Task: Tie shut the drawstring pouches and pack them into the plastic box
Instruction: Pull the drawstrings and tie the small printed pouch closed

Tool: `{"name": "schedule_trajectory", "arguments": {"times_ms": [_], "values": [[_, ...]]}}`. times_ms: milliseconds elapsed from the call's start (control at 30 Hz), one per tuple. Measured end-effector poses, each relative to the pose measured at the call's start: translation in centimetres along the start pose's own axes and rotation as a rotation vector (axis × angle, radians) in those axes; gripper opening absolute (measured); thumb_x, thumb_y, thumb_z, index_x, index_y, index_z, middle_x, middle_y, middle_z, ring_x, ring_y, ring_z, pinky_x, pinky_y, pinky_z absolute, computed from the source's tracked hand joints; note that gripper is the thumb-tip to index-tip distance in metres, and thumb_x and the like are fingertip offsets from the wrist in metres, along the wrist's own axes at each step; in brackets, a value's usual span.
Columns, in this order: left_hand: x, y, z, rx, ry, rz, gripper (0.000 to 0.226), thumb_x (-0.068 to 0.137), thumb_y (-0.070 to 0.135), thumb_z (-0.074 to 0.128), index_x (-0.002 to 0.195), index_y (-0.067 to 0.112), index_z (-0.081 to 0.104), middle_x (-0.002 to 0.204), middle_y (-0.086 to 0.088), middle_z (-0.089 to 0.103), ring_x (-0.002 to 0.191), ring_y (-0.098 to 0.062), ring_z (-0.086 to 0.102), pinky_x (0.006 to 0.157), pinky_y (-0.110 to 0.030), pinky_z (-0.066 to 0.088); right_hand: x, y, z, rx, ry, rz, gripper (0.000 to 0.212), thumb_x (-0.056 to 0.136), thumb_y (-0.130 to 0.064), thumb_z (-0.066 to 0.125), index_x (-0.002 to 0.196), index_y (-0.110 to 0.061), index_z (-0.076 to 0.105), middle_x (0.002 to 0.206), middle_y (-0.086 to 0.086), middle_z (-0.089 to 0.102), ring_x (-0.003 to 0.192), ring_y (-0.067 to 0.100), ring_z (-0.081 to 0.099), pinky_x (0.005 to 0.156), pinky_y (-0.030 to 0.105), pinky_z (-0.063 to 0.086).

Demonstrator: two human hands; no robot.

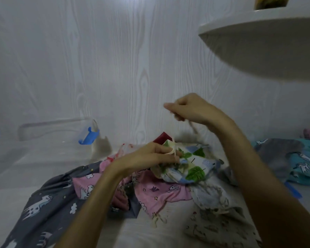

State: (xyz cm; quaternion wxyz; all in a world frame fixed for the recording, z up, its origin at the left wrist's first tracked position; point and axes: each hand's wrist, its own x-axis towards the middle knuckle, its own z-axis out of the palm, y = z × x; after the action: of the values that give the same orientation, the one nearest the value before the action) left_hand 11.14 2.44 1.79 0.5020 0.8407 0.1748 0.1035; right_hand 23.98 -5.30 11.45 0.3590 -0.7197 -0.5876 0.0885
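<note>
Leaf-print pouch (191,167) sits mid-frame on a heap of other pouches on the table (43,167), left hand (150,154) gripping its gathered neck with cord looped round the fingers. Right hand (188,108), raised above it, pinches the cord (193,128) end. Clear plastic box (57,128) with blue latches stands at left, apart from the heap.

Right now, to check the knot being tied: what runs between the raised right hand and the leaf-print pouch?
In the head view, a pale drawstring runs from the right hand down to the leaf-print pouch, whose neck the left hand holds.
</note>
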Motion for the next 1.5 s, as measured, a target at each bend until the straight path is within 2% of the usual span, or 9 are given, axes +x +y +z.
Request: {"name": "schedule_trajectory", "arguments": {"times_ms": [200,367,533,800,867,1033,1133,1367,1500], "values": [[0.3,-1.4,-1.3,-0.172,0.148,0.018,0.038,0.100,0.029,0.041,0.095,0.016,0.076,0.059,0.011,0.045,0.074,-0.022,0.037,0.077,-0.027,0.033,2.3,-0.6,4.2,0.037,-0.386,-0.102,0.043,0.097,-0.043,0.042,0.122,-0.014,0.062,0.136,-0.003,0.054,0.128,0.009,0.044,0.107,0.025,0.028],[0.2,-1.4,-1.7,-0.337,0.060,0.038,0.056,0.098,0.017,0.032,0.057,0.023,0.071,0.055,0.010,0.040,0.056,-0.008,0.030,0.062,-0.023,0.029,2.2,5.2,5.0,0.145,0.243,0.010,0.007,0.094,-0.018,0.052,0.095,-0.019,0.059,0.097,-0.005,0.059,0.097,0.013,0.056,0.074,0.020,0.042],[0.5,-1.8,-2.3,-0.360,0.078,0.000,0.045,0.092,0.018,0.038,0.070,0.021,0.077,0.054,0.012,0.049,0.049,-0.002,0.040,0.059,-0.019,0.034,-0.9,6.5,5.6,0.187,-0.217,-0.146,0.027,0.088,-0.001,0.055,0.097,-0.023,0.069,0.094,-0.007,0.067,0.083,-0.001,0.059,0.071,0.009,0.047],[0.3,-1.1,-2.2,-0.288,0.053,-0.060,0.042,0.093,0.013,0.033,0.077,0.013,0.072,0.053,0.010,0.049,0.049,-0.004,0.040,0.056,-0.015,0.035,-1.7,6.8,5.9,0.040,0.012,-0.260,0.018,0.080,-0.021,0.071,0.088,-0.037,0.073,0.083,-0.015,0.064,0.084,0.013,0.061,0.077,0.026,0.049],[0.2,-1.1,-2.3,-0.349,0.082,-0.064,0.038,0.093,0.012,0.034,0.083,0.010,0.070,0.054,0.010,0.052,0.052,-0.005,0.041,0.059,-0.017,0.036,-1.8,7.0,6.0,0.057,0.080,-0.282,0.014,0.081,-0.019,0.069,0.081,-0.033,0.071,0.086,-0.011,0.065,0.085,0.009,0.059,0.076,0.016,0.044],[0.0,-0.7,-2.2,-0.500,0.117,-0.088,0.035,0.093,0.014,0.040,0.080,0.012,0.073,0.059,0.007,0.060,0.060,-0.008,0.043,0.064,-0.020,0.035,-1.7,6.4,5.5,0.408,0.048,-0.195,0.013,0.086,-0.019,0.055,0.077,-0.011,0.061,0.085,0.002,0.063,0.083,0.011,0.059,0.078,0.016,0.042],[0.0,-0.2,-2.0,-0.524,0.167,-0.086,0.038,0.094,0.018,0.044,0.075,0.015,0.076,0.064,0.005,0.063,0.054,-0.003,0.049,0.060,-0.017,0.037,-1.8,5.3,5.5,0.532,0.062,-0.148,0.016,0.077,-0.023,0.047,0.066,-0.013,0.051,0.060,-0.003,0.053,0.058,0.004,0.049,0.059,0.011,0.040],[-0.6,-1.1,-2.6,-0.542,0.230,-0.025,0.029,0.091,0.026,0.056,0.103,0.005,0.072,0.089,-0.003,0.075,0.076,-0.007,0.066,0.080,-0.018,0.054,-3.7,5.3,1.4,-0.140,-0.029,-0.049,0.046,0.085,-0.045,0.059,0.045,-0.023,0.057,0.043,-0.008,0.041,0.042,0.003,0.036,0.056,0.027,0.037],[-0.7,-1.3,-2.7,-0.637,0.278,-0.040,0.027,0.086,0.028,0.061,0.102,0.009,0.073,0.092,-0.002,0.076,0.072,-0.002,0.068,0.080,-0.018,0.053,-5.4,4.7,-1.7,-0.127,0.024,-0.019,0.047,0.078,-0.065,0.048,0.056,-0.031,0.072,0.051,-0.002,0.060,0.069,0.015,0.068,0.075,0.031,0.051]]}}
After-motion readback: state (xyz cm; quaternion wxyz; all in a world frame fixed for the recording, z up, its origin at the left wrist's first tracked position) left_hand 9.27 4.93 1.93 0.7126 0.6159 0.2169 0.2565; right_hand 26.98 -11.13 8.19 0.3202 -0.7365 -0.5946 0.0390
